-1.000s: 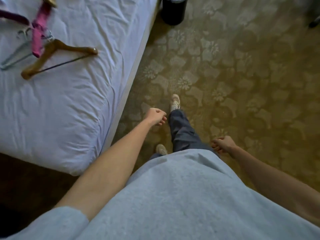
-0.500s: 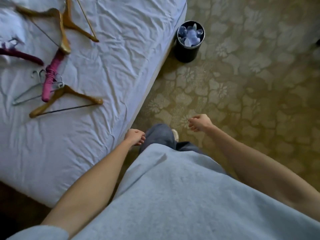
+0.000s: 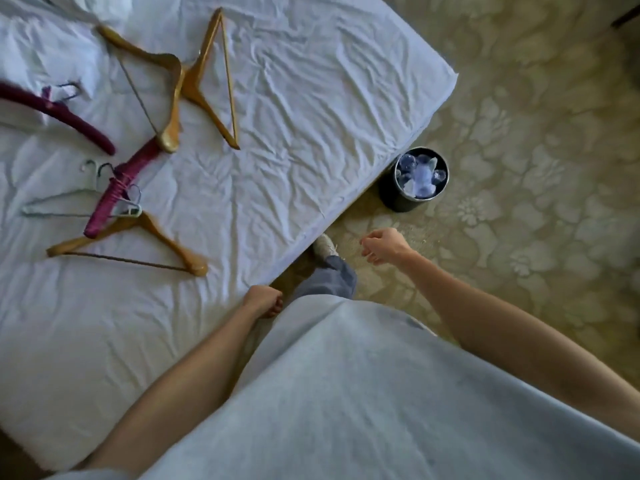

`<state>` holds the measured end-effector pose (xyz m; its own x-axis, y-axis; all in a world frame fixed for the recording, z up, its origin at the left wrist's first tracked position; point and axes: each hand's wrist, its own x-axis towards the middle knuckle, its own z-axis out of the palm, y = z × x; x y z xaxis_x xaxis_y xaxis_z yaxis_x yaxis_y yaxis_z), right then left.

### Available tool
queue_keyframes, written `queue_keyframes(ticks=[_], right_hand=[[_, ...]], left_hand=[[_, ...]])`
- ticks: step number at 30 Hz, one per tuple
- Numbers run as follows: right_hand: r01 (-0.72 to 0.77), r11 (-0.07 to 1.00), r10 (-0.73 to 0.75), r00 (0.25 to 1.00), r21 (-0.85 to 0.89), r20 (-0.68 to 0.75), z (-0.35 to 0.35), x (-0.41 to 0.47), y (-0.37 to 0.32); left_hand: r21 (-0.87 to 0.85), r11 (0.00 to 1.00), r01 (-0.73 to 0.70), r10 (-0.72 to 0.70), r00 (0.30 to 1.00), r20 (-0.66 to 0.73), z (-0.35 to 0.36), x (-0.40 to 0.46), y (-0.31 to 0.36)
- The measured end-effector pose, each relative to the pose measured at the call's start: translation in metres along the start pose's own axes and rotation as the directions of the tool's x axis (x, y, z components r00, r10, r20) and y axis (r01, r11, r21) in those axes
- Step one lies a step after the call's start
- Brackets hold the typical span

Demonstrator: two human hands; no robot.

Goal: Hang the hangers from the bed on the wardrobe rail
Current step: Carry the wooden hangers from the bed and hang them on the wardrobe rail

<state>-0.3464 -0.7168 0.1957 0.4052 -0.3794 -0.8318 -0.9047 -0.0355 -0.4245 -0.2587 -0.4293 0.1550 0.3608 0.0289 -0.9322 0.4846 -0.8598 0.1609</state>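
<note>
Several hangers lie on the white bed (image 3: pixel 294 140) at the upper left. The nearest wooden hanger (image 3: pixel 162 242) sits close to the bed's near side; two more wooden hangers (image 3: pixel 180 81) lie farther back. A magenta padded hanger (image 3: pixel 117 192) crosses a pale wire hanger (image 3: pixel 59 204), and a second magenta hanger (image 3: pixel 65 116) lies at the left edge. My left hand (image 3: pixel 263 301) hangs by the bed's edge, fingers curled, holding nothing. My right hand (image 3: pixel 382 245) is out over the carpet, loosely curled and empty. No wardrobe rail is in view.
A black waste bin (image 3: pixel 403 199) lined with a clear bag stands on the patterned carpet (image 3: pixel 519 168) at the bed's corner. My leg and shoe (image 3: pixel 325 245) are beside the bed's edge. A crumpled white cloth (image 3: pixel 41 36) lies at the bed's far left.
The view has swung toward the bed as I step closer, bringing more hangers into sight. My right hand has swung forward past my leg; my left hand has dropped back by the mattress.
</note>
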Motion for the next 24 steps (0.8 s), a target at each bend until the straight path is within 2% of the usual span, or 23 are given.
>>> queue_keyframes(ticks=[5,9,12,19,24], right_hand=[[-0.063,0.994,0.063,0.998,-0.090,0.001,-0.062,0.045,-0.019],[-0.072,0.983,0.080,0.996,-0.171,0.040,-0.095,0.084,-0.041],[-0.034,0.964,0.062,0.993,-0.263,0.098,-0.109,0.115,-0.070],[0.123,0.888,-0.003,0.965,-0.443,0.262,-0.126,0.171,-0.165],[0.240,0.851,-0.055,0.925,-0.468,0.375,-0.112,0.197,-0.249]], left_hand=[[-0.139,0.981,-0.134,0.131,0.991,-0.032,-0.007,0.010,0.106],[-0.232,0.954,-0.188,0.180,0.982,-0.056,-0.019,0.009,0.175],[-0.354,0.924,-0.147,0.127,0.989,-0.078,-0.027,0.015,0.206],[-0.517,0.856,-0.031,-0.039,0.992,-0.123,-0.034,0.026,0.238],[-0.612,0.790,-0.029,-0.114,0.975,-0.192,-0.054,0.029,0.264]])
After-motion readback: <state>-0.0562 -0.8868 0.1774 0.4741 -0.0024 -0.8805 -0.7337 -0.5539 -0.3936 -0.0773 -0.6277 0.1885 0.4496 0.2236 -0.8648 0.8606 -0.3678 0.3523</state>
